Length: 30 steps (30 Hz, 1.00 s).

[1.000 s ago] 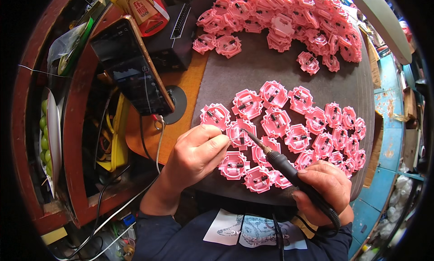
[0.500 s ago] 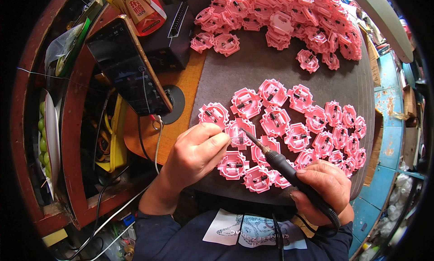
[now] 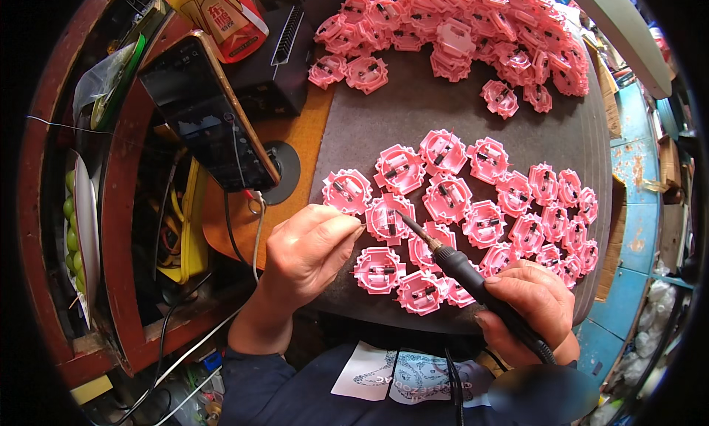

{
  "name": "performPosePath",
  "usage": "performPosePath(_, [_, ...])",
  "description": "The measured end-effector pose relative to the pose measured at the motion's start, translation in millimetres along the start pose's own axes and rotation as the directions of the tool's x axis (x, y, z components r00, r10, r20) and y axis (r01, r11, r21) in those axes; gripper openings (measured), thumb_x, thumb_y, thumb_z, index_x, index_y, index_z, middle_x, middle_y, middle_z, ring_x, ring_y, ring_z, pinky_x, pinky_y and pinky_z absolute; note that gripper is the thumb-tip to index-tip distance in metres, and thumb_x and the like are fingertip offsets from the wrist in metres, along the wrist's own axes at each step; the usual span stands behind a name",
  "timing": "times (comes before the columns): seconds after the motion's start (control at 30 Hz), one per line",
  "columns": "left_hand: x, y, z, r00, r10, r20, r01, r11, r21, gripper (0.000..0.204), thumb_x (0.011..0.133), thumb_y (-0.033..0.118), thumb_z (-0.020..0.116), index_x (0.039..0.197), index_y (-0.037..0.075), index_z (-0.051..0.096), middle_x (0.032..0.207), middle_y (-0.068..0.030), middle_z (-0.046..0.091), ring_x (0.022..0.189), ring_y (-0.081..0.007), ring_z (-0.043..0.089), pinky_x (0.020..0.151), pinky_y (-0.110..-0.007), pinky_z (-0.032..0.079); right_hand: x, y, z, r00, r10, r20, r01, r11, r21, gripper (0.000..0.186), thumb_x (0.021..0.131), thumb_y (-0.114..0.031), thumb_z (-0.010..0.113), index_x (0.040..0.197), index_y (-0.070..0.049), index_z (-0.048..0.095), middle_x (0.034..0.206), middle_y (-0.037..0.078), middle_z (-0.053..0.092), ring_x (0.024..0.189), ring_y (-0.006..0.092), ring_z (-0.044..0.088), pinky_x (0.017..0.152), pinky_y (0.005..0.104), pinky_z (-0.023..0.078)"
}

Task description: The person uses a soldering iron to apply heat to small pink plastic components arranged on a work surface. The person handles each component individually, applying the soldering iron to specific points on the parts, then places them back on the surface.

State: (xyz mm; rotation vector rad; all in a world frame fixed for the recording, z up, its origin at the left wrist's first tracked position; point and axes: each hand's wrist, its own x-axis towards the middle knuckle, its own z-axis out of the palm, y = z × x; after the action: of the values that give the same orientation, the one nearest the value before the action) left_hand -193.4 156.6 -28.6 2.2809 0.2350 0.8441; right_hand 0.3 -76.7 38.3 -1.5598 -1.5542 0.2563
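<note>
Right hand (image 3: 528, 300) fingers clamped on black soldering iron (image 3: 473, 275), tip held on same pink round plastic part (image 3: 389, 218); left hand (image 3: 310, 252) fingers stayed pinched beside it; little changed.

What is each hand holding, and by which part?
Right hand holds a soldering iron by its black handle. Left hand pinches something too thin to identify.

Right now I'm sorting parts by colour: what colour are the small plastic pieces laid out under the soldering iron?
Pink plastic pieces, with dark components at their centres; the head view shows them.
</note>
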Motion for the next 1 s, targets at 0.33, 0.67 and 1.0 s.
performPosePath(0.33, [-4.5,-3.7,2.6,0.998,0.057,0.009,-0.057,0.997,0.057,0.024,0.08,-0.01,0.082,0.102,-0.001,0.076,0.092,-0.0126,0.071,0.076,-0.0254,0.071,0.067,-0.034,0.057,0.2,-0.1,1.8,1.0,-0.003,0.021,0.003,1.0,0.004,0.039,0.08,-0.003,0.087,0.113,0.007,0.068,0.083,0.017,0.07,0.064,0.0275,0.068,0.054,0.0366,0.053])
performPosePath(0.67, [-8.4,-6.8,0.3,0.997,0.069,0.019,-0.071,0.994,0.086,0.032,0.075,-0.008,0.084,0.105,-0.001,0.073,0.094,-0.0131,0.068,0.078,-0.0299,0.071,0.068,-0.038,0.058,3.3,1.8,5.5,0.999,-0.023,0.046,0.022,0.999,0.03,0.043,0.078,-0.004,0.09,0.114,0.007,0.07,0.087,0.018,0.071,0.066,0.0282,0.069,0.056,0.0367,0.055])
performPosePath(1.0, [-4.1,-3.4,1.4,0.999,0.042,0.019,-0.043,0.996,0.077,0.025,0.08,-0.009,0.082,0.102,0.0,0.075,0.092,-0.0128,0.071,0.077,-0.0263,0.072,0.067,-0.035,0.057,3.0,4.0,8.1,0.999,-0.031,0.043,0.029,0.999,0.034,0.043,0.076,-0.005,0.091,0.112,0.007,0.07,0.087,0.019,0.072,0.064,0.0278,0.069,0.054,0.0361,0.054])
